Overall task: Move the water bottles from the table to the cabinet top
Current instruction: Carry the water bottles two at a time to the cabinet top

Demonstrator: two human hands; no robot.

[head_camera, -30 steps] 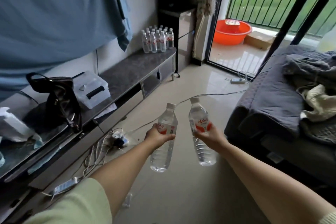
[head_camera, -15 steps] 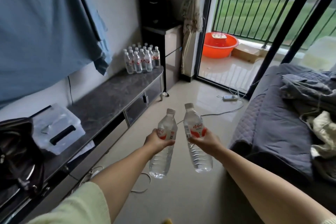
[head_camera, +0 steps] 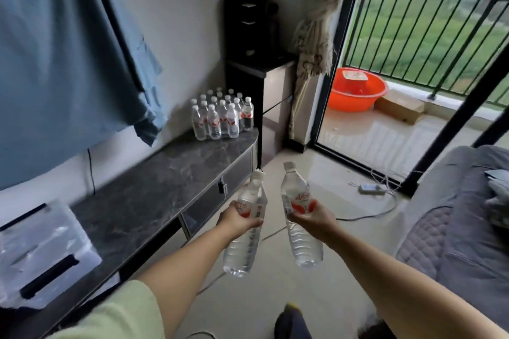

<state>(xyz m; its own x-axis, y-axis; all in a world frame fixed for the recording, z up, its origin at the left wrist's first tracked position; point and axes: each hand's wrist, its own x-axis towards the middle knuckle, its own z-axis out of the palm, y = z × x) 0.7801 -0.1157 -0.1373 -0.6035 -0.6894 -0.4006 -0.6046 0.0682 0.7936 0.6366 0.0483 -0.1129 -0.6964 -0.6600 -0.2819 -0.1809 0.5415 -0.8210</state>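
My left hand (head_camera: 237,219) grips a clear water bottle (head_camera: 245,245) with a red and white label around its middle. My right hand (head_camera: 312,219) holds a second such bottle (head_camera: 301,239) the same way. Both bottles hang over the tiled floor, caps tilted away from me, close together but apart. A low cabinet with a dark marble top (head_camera: 154,195) runs along the left wall. At its far end stands a cluster of several matching bottles (head_camera: 221,115), well ahead of my hands.
A clear plastic box (head_camera: 44,253) sits on the near end of the cabinet top. A tall black cabinet (head_camera: 264,96) stands past the far end. A grey-covered sofa (head_camera: 451,228) fills the right side. A power strip (head_camera: 371,188) and cables lie on the floor near the balcony door.
I have moved forward along the cabinet; the bottle cluster and balcony door are nearer, and the black bag has left the view. Both hands keep their bottles in the same hold.
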